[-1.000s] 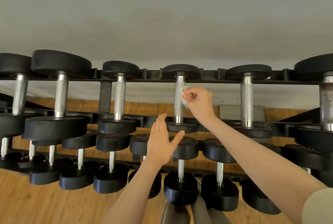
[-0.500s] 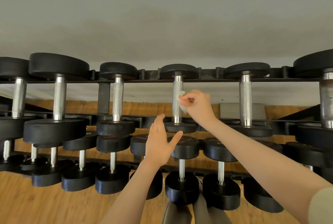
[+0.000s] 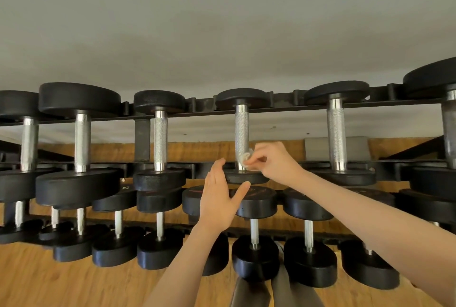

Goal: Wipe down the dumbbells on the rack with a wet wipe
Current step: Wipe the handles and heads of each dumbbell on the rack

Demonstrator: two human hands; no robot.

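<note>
Pinched in right hand (image 3: 276, 162), wet wipe (image 3: 247, 158) has travelled down dumbbell handle (image 3: 241, 134) to its 6 o'clock end; stroke nearly complete. Left hand (image 3: 219, 198) open, hovering at 7 o'clock.

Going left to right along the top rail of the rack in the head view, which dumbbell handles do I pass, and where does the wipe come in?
First handle → second handle → third handle → fourth handle, with the wipe held against its lower end by the right hand → fifth handle → sixth handle at the edge.
</note>
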